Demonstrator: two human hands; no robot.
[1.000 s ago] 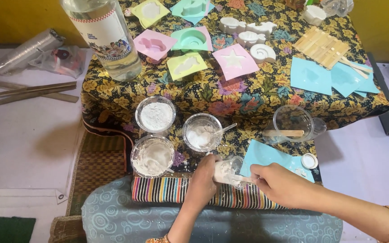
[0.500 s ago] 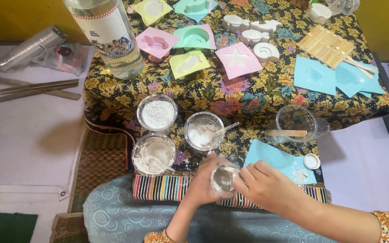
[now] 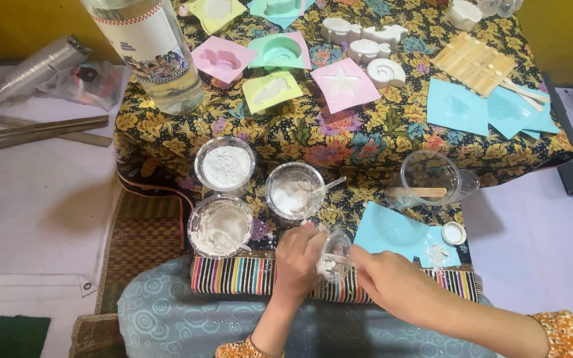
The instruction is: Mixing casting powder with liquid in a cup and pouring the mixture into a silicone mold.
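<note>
1. The left hand (image 3: 298, 255) wraps around a small clear cup (image 3: 335, 255) at the near edge of the surface (image 3: 286, 132), about 6 o'clock in the view, and tips it toward the other hand; its fingers are curled firmly on the cup's side.
2. The right hand (image 3: 392, 282) meets the cup's mouth from 4 o'clock, fingers pressed together around something thin that reaches inside; what it pinches is too small to tell.
3. White lumps lie in the bottom of the cup, so some powder is already in it; it looks far from full.
4. At 10 o'clock from the hands stand three round tubs: one of dry white powder (image 3: 225, 166), one smeared with white paste (image 3: 220, 227), and one holding powder and a spoon (image 3: 294, 191). The mixing looks under way.
5. A blue sheet (image 3: 392, 232) just beside the cup at 2 o'clock carries a few white crumbs and a small white lid (image 3: 453, 233).
6. The coloured moulds (image 3: 280, 50) at 12 o'clock appear unfilled, while white cast shapes (image 3: 366, 40) beside them are already finished.
7. A large clear bottle (image 3: 147, 46) at 11 o'clock stands upright.
</note>
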